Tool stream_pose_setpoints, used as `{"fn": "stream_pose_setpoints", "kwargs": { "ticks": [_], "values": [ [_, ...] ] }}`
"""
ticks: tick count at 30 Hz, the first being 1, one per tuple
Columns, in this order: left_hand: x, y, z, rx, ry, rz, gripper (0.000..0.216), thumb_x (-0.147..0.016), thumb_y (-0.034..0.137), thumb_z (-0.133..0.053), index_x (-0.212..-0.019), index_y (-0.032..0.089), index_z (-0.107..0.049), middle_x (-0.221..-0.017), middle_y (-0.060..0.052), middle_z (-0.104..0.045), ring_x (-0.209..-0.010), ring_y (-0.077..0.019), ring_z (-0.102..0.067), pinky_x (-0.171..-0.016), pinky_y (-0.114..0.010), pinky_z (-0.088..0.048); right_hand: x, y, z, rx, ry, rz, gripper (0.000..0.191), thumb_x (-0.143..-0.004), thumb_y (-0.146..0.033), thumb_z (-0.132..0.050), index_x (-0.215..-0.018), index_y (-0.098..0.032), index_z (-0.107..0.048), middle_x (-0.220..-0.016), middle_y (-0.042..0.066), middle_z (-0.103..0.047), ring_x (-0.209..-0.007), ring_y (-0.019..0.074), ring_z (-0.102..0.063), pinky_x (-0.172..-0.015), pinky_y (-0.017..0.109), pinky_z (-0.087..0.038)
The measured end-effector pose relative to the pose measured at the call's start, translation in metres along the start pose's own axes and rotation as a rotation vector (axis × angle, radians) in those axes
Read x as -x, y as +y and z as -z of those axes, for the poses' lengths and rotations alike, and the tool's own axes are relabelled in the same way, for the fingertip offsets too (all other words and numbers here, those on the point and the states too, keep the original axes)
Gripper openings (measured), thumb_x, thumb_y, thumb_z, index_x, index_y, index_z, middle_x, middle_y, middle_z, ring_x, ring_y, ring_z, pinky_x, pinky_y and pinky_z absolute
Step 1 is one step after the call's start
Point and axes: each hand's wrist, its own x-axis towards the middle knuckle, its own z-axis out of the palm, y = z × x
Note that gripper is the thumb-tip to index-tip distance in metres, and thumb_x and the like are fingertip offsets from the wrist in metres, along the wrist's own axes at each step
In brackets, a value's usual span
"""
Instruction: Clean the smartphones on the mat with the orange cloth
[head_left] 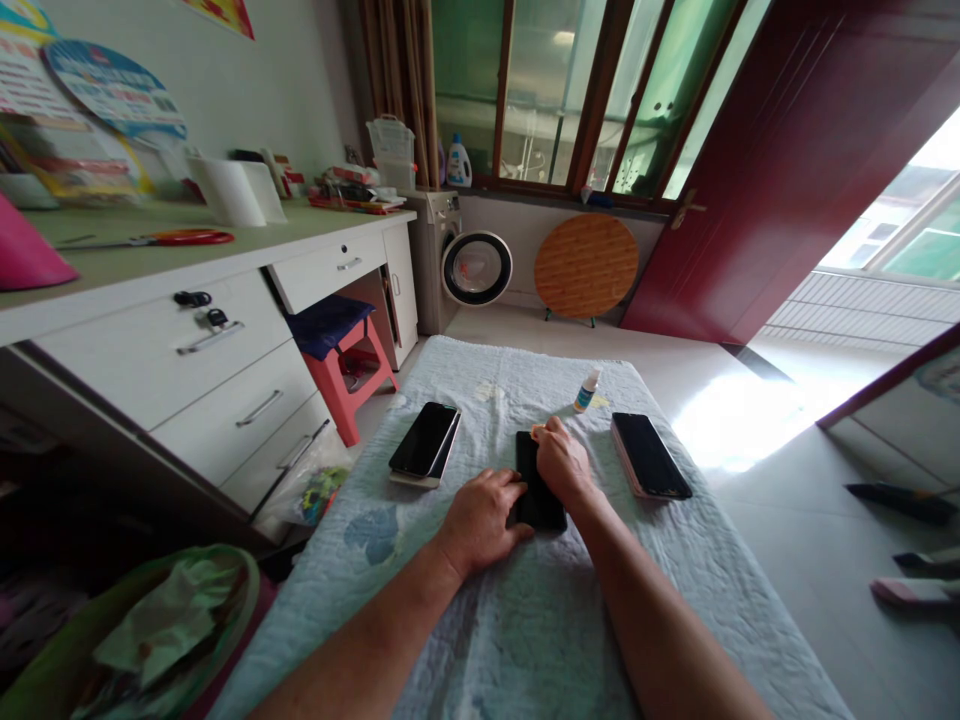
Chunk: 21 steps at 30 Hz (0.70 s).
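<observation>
A black smartphone [541,505] lies flat on the blue quilted cloth in front of me. My left hand [484,520] holds its left side, fingers on the edge and thumb near the lower corner. Bent over the phone's upper end, my right hand [562,462] is closed on a small orange cloth [537,432], mostly hidden by the fingers. Beyond that hand stands a small spray bottle [586,391] with a blue label. To the left is a stack of phones [426,440], and another phone stack [651,456] lies to the right.
The quilted cloth [600,630] covers the surface under my arms. On the left are a white drawer desk [225,370], a red stool [341,390] and a green-rimmed basket [251,590]. A washing machine [431,270] with its door open and a round wooden tabletop [585,265] stand behind.
</observation>
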Motion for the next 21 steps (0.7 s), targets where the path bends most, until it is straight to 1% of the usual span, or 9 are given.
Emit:
{"fn": "stream_pose_setpoints", "kwargs": {
  "ticks": [4,7,12,16,19,21],
  "values": [
    [-0.0003,0.0003,0.0004,-0.001,-0.008,0.001,0.046,-0.073,0.041,-0.072,-0.113,0.022,-0.062,-0.116,-0.006,-0.062,-0.104,-0.0275,-0.056,-0.094,-0.039,-0.044,-0.0021,-0.0057,-0.0007,-0.024,-0.013,0.119,0.038,-0.098,-0.028,-0.028,-0.091,-0.019,-0.065,-0.098,0.005,-0.058,-0.071,0.0122,-0.052,-0.063,0.025,-0.03],
    [-0.0003,0.0003,0.0006,-0.004,-0.002,-0.004,0.047,-0.073,0.041,-0.072,-0.114,0.022,-0.061,-0.115,-0.006,-0.062,-0.103,-0.0267,-0.056,-0.094,-0.038,-0.044,-0.0025,-0.0076,-0.0019,-0.043,-0.015,0.196,0.037,-0.098,-0.028,-0.029,-0.097,-0.021,-0.066,-0.099,0.005,-0.059,-0.074,0.0123,-0.052,-0.065,0.024,-0.031],
    [0.0,0.0005,0.0002,-0.012,0.001,-0.001,0.048,-0.073,0.042,-0.072,-0.115,0.022,-0.061,-0.114,-0.005,-0.062,-0.102,-0.026,-0.056,-0.092,-0.037,-0.045,-0.0028,-0.0071,-0.0032,-0.042,-0.023,0.26,0.042,-0.099,-0.031,-0.026,-0.101,-0.025,-0.068,-0.098,0.004,-0.059,-0.076,0.0132,-0.053,-0.066,0.024,-0.032],
    [0.0004,0.0011,-0.0006,-0.021,0.009,0.005,0.049,-0.073,0.042,-0.072,-0.116,0.022,-0.061,-0.115,-0.005,-0.062,-0.102,-0.0262,-0.056,-0.093,-0.038,-0.045,-0.0024,-0.0061,0.0001,-0.031,-0.021,0.242,0.04,-0.097,-0.028,-0.028,-0.109,-0.028,-0.067,-0.099,0.004,-0.057,-0.076,0.0127,-0.054,-0.067,0.024,-0.033],
    [0.0006,0.0014,-0.001,-0.023,0.013,0.012,0.049,-0.073,0.041,-0.073,-0.116,0.023,-0.061,-0.117,-0.004,-0.061,-0.103,-0.0261,-0.056,-0.093,-0.037,-0.045,-0.0024,-0.0037,0.0037,-0.003,-0.036,0.172,0.039,-0.096,-0.025,-0.03,-0.113,-0.028,-0.065,-0.1,0.004,-0.057,-0.076,0.0125,-0.055,-0.065,0.024,-0.034],
    [0.0006,0.0015,-0.0011,-0.02,0.018,0.012,0.049,-0.072,0.04,-0.073,-0.116,0.023,-0.061,-0.118,-0.004,-0.061,-0.104,-0.0259,-0.056,-0.094,-0.037,-0.044,-0.0027,-0.0005,0.005,0.019,-0.041,0.109,0.039,-0.095,-0.024,-0.029,-0.111,-0.026,-0.065,-0.101,0.005,-0.056,-0.075,0.0128,-0.056,-0.065,0.025,-0.035]
  ]
}}
